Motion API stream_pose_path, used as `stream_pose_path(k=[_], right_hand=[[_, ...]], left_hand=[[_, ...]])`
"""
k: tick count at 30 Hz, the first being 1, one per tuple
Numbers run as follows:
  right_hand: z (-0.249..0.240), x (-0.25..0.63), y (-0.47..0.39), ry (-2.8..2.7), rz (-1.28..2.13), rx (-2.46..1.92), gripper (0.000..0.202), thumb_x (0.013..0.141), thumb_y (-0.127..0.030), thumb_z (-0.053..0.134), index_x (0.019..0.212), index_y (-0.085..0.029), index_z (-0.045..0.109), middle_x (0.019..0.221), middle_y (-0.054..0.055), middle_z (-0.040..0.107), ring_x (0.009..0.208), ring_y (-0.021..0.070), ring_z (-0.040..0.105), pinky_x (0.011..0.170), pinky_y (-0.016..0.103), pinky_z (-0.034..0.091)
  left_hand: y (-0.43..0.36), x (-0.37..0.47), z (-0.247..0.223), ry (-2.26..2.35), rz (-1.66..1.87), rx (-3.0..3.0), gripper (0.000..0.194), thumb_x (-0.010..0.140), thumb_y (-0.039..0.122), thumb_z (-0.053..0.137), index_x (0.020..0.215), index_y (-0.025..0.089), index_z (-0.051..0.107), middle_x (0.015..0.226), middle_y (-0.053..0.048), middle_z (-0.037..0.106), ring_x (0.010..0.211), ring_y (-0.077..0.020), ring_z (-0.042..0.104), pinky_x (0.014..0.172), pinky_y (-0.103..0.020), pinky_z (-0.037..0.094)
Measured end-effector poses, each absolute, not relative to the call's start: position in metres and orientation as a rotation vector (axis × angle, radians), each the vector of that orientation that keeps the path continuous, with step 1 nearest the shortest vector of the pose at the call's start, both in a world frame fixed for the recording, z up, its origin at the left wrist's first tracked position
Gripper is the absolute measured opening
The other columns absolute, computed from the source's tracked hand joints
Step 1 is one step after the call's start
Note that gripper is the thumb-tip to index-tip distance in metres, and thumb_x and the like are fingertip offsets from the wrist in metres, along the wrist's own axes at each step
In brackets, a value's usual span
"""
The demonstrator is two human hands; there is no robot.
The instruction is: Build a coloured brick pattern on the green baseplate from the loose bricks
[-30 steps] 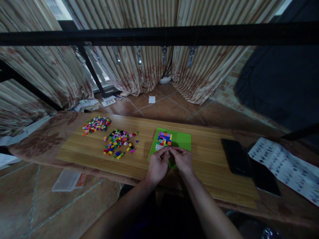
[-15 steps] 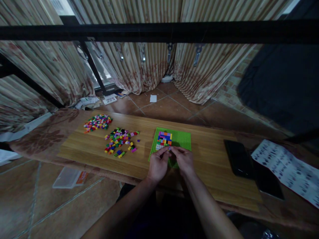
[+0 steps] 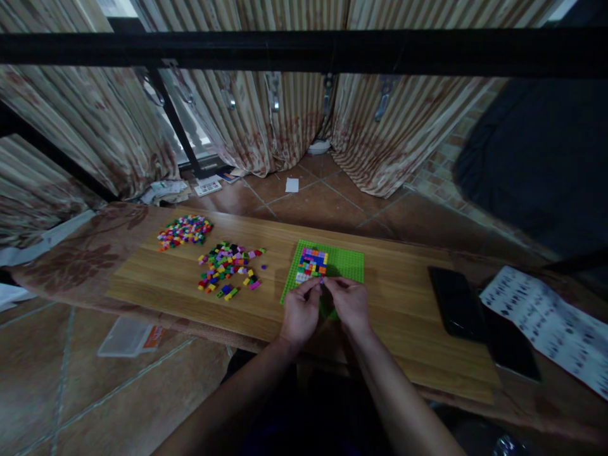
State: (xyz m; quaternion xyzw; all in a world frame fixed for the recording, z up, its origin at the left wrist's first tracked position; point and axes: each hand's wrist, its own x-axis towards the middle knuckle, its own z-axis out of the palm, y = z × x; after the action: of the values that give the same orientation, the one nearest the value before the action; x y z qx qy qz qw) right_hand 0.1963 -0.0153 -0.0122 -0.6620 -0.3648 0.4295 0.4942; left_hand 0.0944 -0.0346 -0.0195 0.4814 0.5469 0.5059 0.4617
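A green studded baseplate (image 3: 349, 261) lies on the wooden board, with a block of multicoloured toy bricks (image 3: 313, 259) pressed onto its left part. My left hand (image 3: 301, 311) and my right hand (image 3: 350, 305) meet over the plate's near edge, fingertips almost touching just below the built bricks. Between the fingertips a small purple brick (image 3: 322, 280) shows, pinched on the right side by my right thumb and forefinger. The left thumb and forefinger are also pressed together, but whether they grip the same brick is hidden.
Loose bricks (image 3: 228, 263) lie spread left of the plate, with a second brick pile (image 3: 186, 231) farther left. On the right are a black phone-like slab (image 3: 456, 303) and a printed sheet (image 3: 541, 320). A dark rail (image 3: 304, 52) crosses above, before curtains.
Both hands stay over the baseplate's near edge, fingertips shifting only slightly around the small brick. The whole view has moved a little.
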Motion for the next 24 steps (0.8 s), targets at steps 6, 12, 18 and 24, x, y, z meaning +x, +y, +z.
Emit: stream_pose_path(k=[6,12,18,24], right_hand=[[-0.015,0.195,-0.014,-0.907,1.012,-1.623,0.029,0.062,-0.043,0.069,0.067,-0.015,0.074,0.063,0.006,0.071,0.054,0.0166,0.061,0.050,0.025,0.043],[-0.016,0.193,-0.016,-0.888,0.986,-1.589,0.026,0.062,-0.041,0.070,0.066,-0.015,0.073,0.063,0.006,0.071,0.057,0.0170,0.062,0.053,0.026,0.044],[-0.022,0.193,-0.014,-0.801,1.063,-1.565,0.031,0.058,-0.044,0.073,0.066,-0.014,0.072,0.059,0.005,0.070,0.052,0.0168,0.061,0.048,0.025,0.043],[-0.024,0.194,-0.016,-0.750,1.172,-1.477,0.036,0.055,-0.050,0.076,0.065,-0.015,0.070,0.059,0.005,0.069,0.048,0.0157,0.060,0.047,0.026,0.045]], left_hand=[[-0.034,0.095,-0.020,1.382,1.253,1.190,0.022,0.084,0.022,0.056,0.097,0.018,0.073,0.100,-0.005,0.074,0.091,-0.0180,0.069,0.089,-0.031,0.053],[-0.034,0.093,-0.022,1.387,1.232,1.261,0.023,0.085,0.023,0.056,0.099,0.019,0.073,0.103,-0.005,0.073,0.094,-0.0183,0.068,0.092,-0.032,0.051],[-0.032,0.088,-0.021,1.388,1.199,1.289,0.024,0.085,0.021,0.054,0.100,0.019,0.073,0.095,-0.004,0.075,0.085,-0.0168,0.068,0.083,-0.030,0.053],[-0.033,0.085,-0.016,1.414,1.173,1.384,0.024,0.086,0.022,0.054,0.102,0.020,0.072,0.094,-0.004,0.075,0.081,-0.0160,0.068,0.081,-0.030,0.053]])
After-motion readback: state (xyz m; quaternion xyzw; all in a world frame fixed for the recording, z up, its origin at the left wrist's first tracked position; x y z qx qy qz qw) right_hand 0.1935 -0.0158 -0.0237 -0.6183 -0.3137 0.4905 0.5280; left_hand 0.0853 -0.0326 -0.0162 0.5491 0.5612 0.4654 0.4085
